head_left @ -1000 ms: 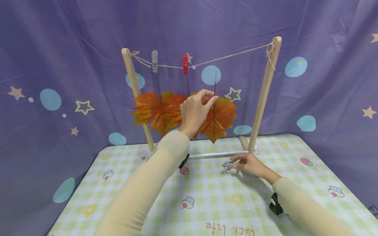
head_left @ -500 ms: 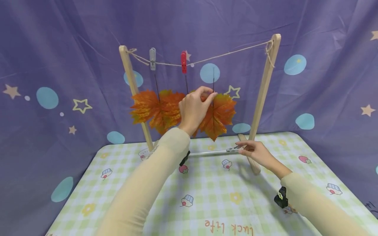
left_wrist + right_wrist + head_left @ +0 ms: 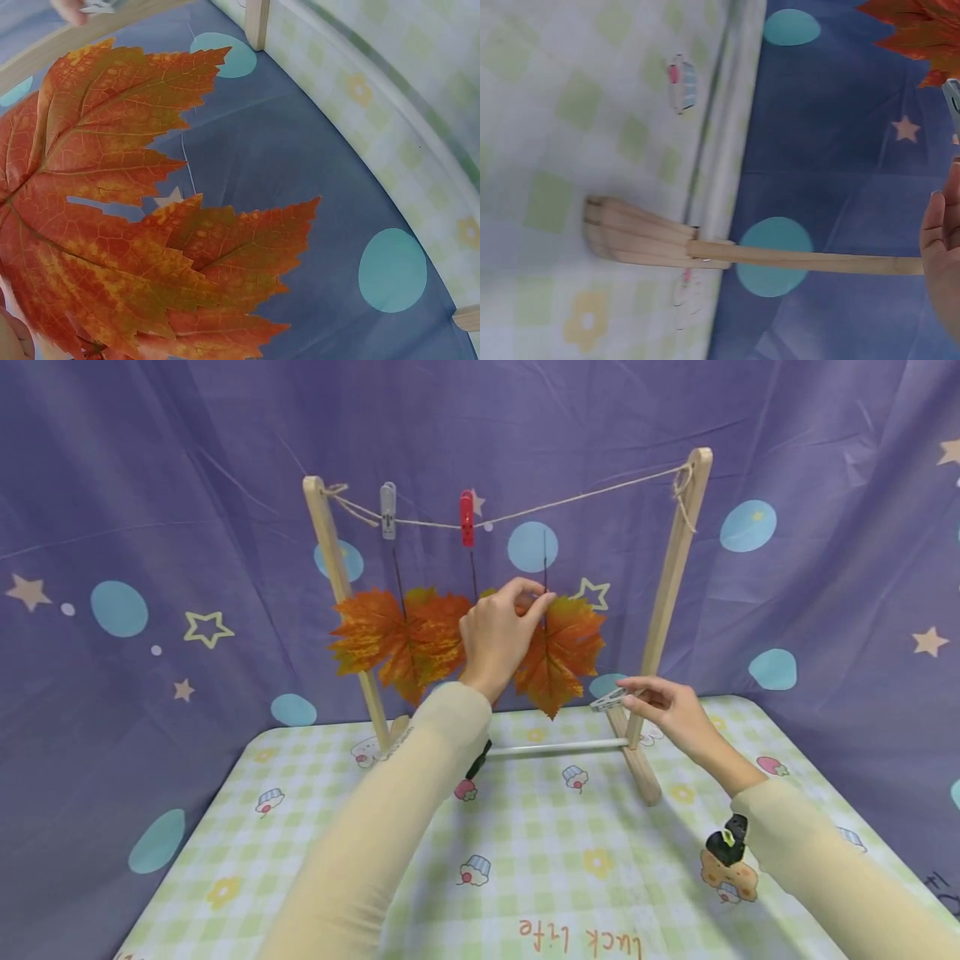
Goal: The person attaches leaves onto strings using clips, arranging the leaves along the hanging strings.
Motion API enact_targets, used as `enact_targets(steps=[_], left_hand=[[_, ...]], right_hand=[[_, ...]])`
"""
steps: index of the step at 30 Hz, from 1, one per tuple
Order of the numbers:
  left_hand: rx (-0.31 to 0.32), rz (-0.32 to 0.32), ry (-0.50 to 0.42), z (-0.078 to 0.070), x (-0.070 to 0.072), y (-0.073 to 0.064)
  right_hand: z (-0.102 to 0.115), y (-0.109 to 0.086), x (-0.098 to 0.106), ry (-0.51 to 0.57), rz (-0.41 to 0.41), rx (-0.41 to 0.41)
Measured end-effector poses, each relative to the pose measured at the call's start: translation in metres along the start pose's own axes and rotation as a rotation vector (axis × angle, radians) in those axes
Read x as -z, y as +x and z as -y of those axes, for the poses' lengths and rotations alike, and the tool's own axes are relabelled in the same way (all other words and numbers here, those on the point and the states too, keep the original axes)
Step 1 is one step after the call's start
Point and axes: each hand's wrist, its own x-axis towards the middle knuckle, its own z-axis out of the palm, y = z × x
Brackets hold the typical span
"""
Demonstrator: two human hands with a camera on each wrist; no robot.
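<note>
In the head view my left hand (image 3: pixel 498 631) pinches the thin dark stem of an orange maple leaf (image 3: pixel 553 660) between thumb and fingertips, below the string. The stem's upper end points up past the fingers. My right hand (image 3: pixel 667 710) holds a grey clothespin (image 3: pixel 609 700) by one end, in front of the right post and to the right of the leaf. On the string (image 3: pixel 585 500) sit a grey clothespin (image 3: pixel 387 512) and a red clothespin (image 3: pixel 467 518). Another orange leaf (image 3: pixel 397 639) hangs from the grey one; the leaf under the red one is mostly behind my left hand.
The string runs between a left wooden post (image 3: pixel 327 539) and a right wooden post (image 3: pixel 678 560). A white bar (image 3: pixel 555 747) joins them low down, and a wooden foot (image 3: pixel 641 772) rests on the checked tablecloth (image 3: pixel 540 835). A purple curtain (image 3: pixel 825 568) hangs behind.
My right hand has risen from the tablecloth, up and to the right, bringing the grey clothespin with it. The left hand keeps its pinch on the leaf stem, nearly still.
</note>
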Motion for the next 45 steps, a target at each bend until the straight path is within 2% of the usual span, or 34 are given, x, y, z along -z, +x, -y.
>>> enact_targets(steps=[9, 16, 23, 33, 40, 45], left_hand=[[0.024, -0.014, 0.016, -0.002, -0.007, 0.003], [0.026, -0.018, 0.028, -0.007, -0.012, 0.005], [0.038, -0.021, 0.047, -0.01, -0.016, 0.007], [0.051, -0.027, 0.061, -0.012, -0.019, 0.009], [0.061, -0.037, 0.04, -0.014, -0.023, 0.01], [0.063, -0.052, 0.031, -0.014, -0.026, 0.009]], right_hand=[[0.026, 0.013, 0.009, 0.068, -0.093, 0.07], [0.045, 0.026, 0.013, 0.171, -0.156, 0.15], [0.064, 0.038, 0.018, 0.251, -0.202, 0.15], [0.084, 0.051, 0.021, 0.234, -0.238, 0.153], [0.101, 0.065, 0.023, 0.203, -0.288, 0.201], [0.114, 0.075, 0.023, 0.233, -0.307, 0.201]])
